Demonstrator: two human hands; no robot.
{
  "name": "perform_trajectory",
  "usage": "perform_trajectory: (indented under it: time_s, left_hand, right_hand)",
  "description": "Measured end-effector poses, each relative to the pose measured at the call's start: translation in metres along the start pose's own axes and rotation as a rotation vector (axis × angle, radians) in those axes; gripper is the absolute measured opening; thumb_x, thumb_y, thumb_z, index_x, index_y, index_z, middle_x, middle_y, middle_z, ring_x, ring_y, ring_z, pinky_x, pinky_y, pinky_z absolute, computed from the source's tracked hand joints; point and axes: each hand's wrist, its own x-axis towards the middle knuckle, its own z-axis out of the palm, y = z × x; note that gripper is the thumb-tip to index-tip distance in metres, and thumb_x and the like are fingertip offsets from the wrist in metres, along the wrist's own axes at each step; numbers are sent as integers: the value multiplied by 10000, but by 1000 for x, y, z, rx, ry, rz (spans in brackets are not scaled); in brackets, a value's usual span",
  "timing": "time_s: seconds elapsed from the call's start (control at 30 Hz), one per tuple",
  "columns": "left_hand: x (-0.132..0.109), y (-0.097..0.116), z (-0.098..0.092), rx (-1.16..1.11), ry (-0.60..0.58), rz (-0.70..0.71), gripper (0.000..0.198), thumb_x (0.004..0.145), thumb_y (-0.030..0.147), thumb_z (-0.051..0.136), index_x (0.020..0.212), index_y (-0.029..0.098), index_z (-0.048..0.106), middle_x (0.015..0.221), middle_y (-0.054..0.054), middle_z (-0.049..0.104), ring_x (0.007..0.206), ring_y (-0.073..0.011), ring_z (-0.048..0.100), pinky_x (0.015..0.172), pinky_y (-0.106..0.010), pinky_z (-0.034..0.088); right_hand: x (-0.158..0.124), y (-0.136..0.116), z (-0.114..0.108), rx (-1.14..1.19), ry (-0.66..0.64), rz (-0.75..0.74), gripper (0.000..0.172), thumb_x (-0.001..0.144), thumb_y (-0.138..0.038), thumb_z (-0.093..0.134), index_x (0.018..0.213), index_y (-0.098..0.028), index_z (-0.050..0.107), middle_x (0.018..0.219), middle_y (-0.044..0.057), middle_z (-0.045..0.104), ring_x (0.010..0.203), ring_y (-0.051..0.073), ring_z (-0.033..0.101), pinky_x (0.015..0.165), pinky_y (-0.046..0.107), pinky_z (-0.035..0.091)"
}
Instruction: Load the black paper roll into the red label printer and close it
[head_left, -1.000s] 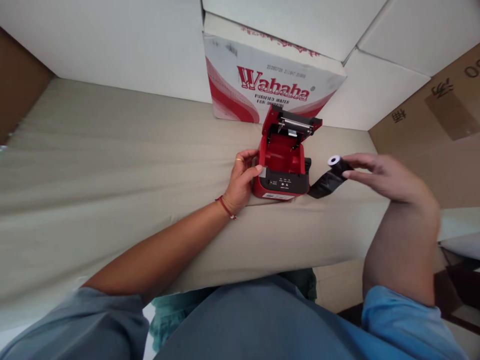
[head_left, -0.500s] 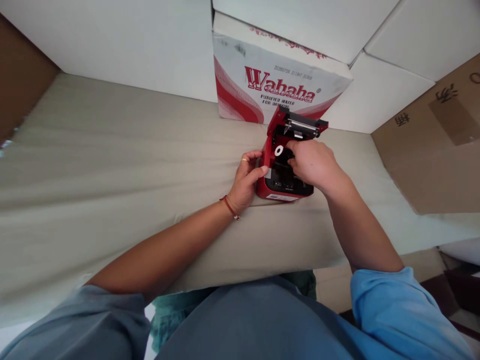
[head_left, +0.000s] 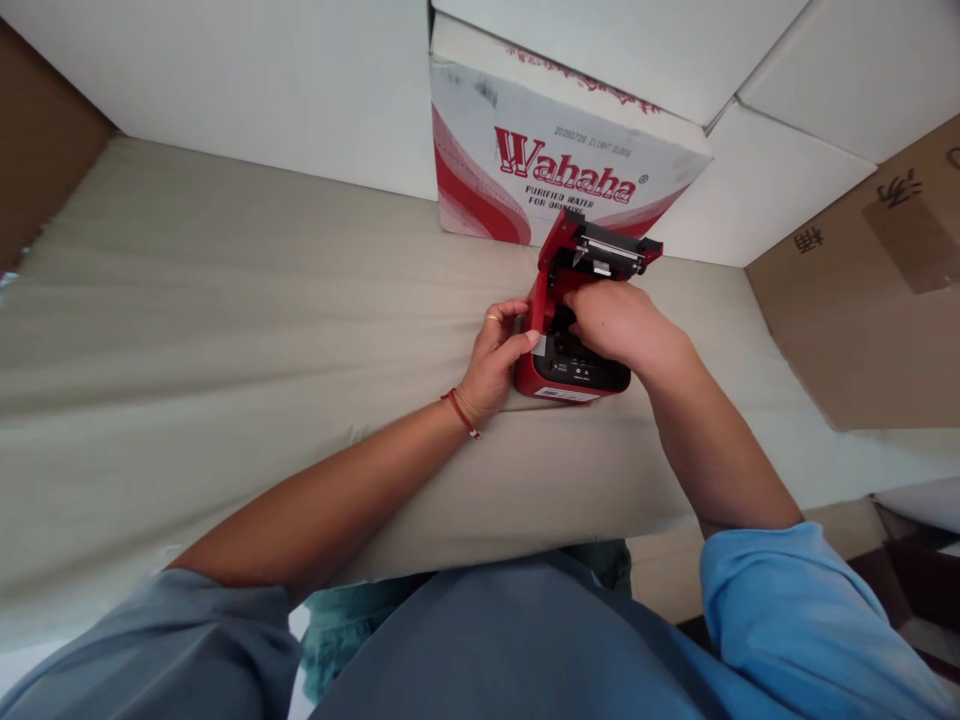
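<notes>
A red and black label printer (head_left: pixel 574 371) stands on the cloth-covered table with its lid (head_left: pixel 611 250) raised and tilted back, a roller along the lid's edge. My left hand (head_left: pixel 496 352) grips the printer's left wall, thumb on the rim near a grey patch and fingers along the outer side. My right hand (head_left: pixel 619 318) reaches into the open compartment from the right with its fingers curled. The fingertips are mostly hidden inside, and whatever they hold cannot be made out. A white label shows on the printer's front face.
Behind the printer stands a white and red Wahaha water carton (head_left: pixel 562 150), close to the raised lid. White boxes (head_left: pixel 285 90) line the back. A brown cardboard box (head_left: pixel 870 300) stands at the right, another brown surface (head_left: pixel 45 140) at the far left. The table's front edge runs near my body.
My right hand has moved slightly left and deeper into the compartment. The white ring seen inside earlier is now out of sight. My left hand keeps its grip on the printer.
</notes>
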Motion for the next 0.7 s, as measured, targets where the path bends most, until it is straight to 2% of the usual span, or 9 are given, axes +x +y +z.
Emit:
perform_trajectory:
  time_s: [0.1, 0.17, 0.27, 0.4, 0.53, 0.6, 0.7]
  left_hand:
    - [-1, 1, 1, -6, 8, 6, 592, 803, 615, 954, 1219, 298, 676, 1386, -57, 710, 1370, -297, 640, 1251, -471, 473]
    - [-1, 1, 2, -2, 8, 5, 592, 813, 620, 945, 1227, 298, 671, 1399, -57, 711, 1369, -297, 642, 1242, -470, 480]
    - [-1, -1, 1, 16, 1, 5, 586, 844, 627, 922, 1252, 301, 657, 1442, -55, 702, 1395, -297, 638, 1245, -470, 476]
    - [-2, -4, 0, 67, 19, 24, 604, 858, 676, 904, 1270, 311, 655, 1449, -61, 695, 1420, -312, 634, 1264, -487, 471]
    - [-15, 3, 10, 125, 33, 53, 641, 922, 722, 839, 1363, 308, 627, 1467, -87, 690, 1433, -327, 643, 1290, -518, 468]
    - [-24, 8, 17, 179, 20, 102, 715, 928, 691, 854, 1466, 300, 591, 1542, -105, 661, 1484, -344, 620, 1341, -549, 427]
    - [-35, 12, 24, 213, -7, 134, 868, 848, 618, 955, 1557, 324, 549, 1623, -110, 607, 1569, -383, 557, 1375, -580, 405]
  right_hand:
    - [-20, 8, 2, 162, 140, -96, 442, 1065, -159, 556, 1456, -171, 763, 1493, 176, 800, 1296, 344, 776, 1019, 409, 576]
    - [-43, 10, 10, 292, 227, -120, 433, 1119, -225, 519, 1474, -201, 766, 1454, 144, 828, 1257, 324, 787, 1049, 434, 593]
    - [-80, 3, 39, 423, 382, -153, 418, 1158, -356, 528, 1447, -227, 801, 1380, 135, 863, 1240, 337, 785, 1094, 521, 626]
    - [-116, -19, 89, 444, 608, -124, 443, 1158, -334, 546, 1546, -274, 752, 1606, 123, 751, 1488, 338, 702, 1263, 630, 564]
    - [-128, -36, 117, 366, 677, -35, 486, 1165, -278, 533, 1623, -324, 688, 1670, 96, 698, 1582, 298, 650, 1364, 642, 458]
    - [-127, -38, 119, 342, 693, -22, 474, 1172, -280, 528, 1615, -306, 693, 1669, 101, 696, 1593, 290, 641, 1380, 627, 431]
    - [-123, -40, 117, 325, 671, -11, 476, 1179, -293, 518, 1627, -284, 681, 1694, 106, 669, 1622, 293, 610, 1402, 630, 385]
